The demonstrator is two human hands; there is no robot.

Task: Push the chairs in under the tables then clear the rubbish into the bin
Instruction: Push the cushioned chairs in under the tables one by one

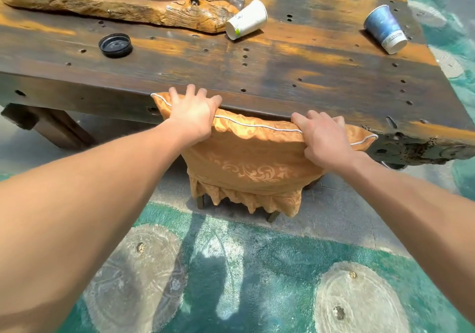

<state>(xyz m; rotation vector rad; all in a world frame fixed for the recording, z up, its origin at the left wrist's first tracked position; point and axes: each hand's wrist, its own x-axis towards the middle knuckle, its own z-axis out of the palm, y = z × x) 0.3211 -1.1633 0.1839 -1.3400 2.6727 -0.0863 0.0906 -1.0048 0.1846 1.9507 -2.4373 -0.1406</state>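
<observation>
Forearms reached forward and down over the green-painted floor point(231, 268), both bare and nearly straight, converging on the chair point(246, 163) directly ahead. The left hand point(194, 115) lay across the top of the gold-covered chair back, fingers splayed and fairly straight, pressing rather than gripping. The right hand point(322, 141), well apart from the left along the same top edge, had its fingers curled over the white-piped seam and was clamped on the chair back. Below the hands the chair's skirt and two dark legs showed; the seat was hidden under the worktop point(282, 75), and the top of the back met the worktop's near edge just beyond the hands. By that look this chair was pushed in about as far as it would go, so this part of the job seemed nearly finished; whether other chairs remained could not be told. The rubbish looked untouched. Beyond the left hand, off to its outer side, sat a black lid point(115, 45); farther out, between the two hands, a white paper cup point(246, 20) lay on its side against a rough wooden slab point(115, 0); beyond the right hand a blue paper cup point(385, 29) looked tipped over too. No bin was in sight, so the clearing was all left to do
</observation>
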